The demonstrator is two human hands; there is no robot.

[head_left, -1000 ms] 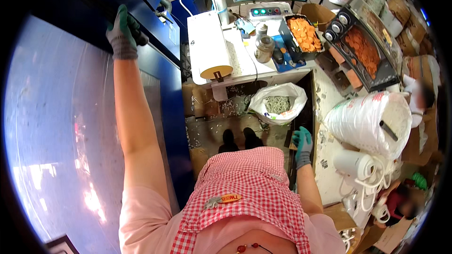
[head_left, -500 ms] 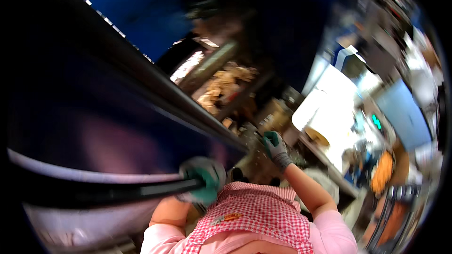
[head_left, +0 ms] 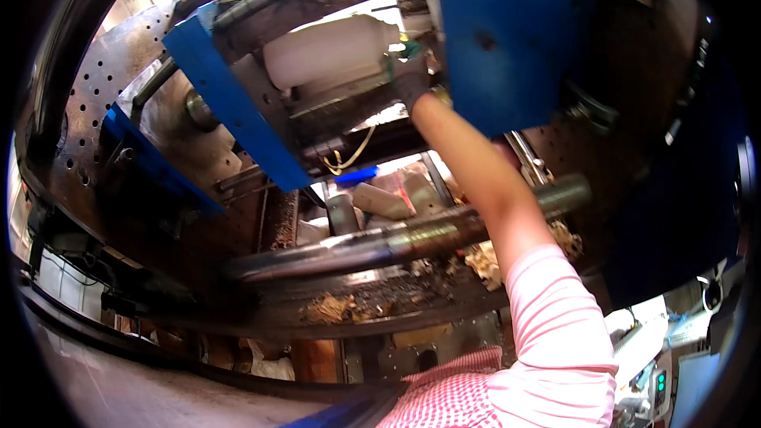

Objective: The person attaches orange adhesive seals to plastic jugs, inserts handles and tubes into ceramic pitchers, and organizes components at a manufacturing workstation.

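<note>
White container (head_left: 329, 54), judged light, smooth and slightly flexible, lay at 11 o'clock between blue plates (head_left: 238, 103), best taken around its 3-o'clock end, where the right hand (head_left: 407, 66) was positioned, its grip, clenched or released, being impossible to tell.

The right hand's (head_left: 410, 73) fingers blur into glare at the end of a white container (head_left: 329, 51) — whether they grip or merely touch it cannot be told. The left hand is out of sight. The forearm (head_left: 472, 158) covers part of a steel bar (head_left: 372, 250); the top edge crops a blue plate (head_left: 507, 40) — and the lower edge, the checked apron (head_left: 444, 400).
</note>
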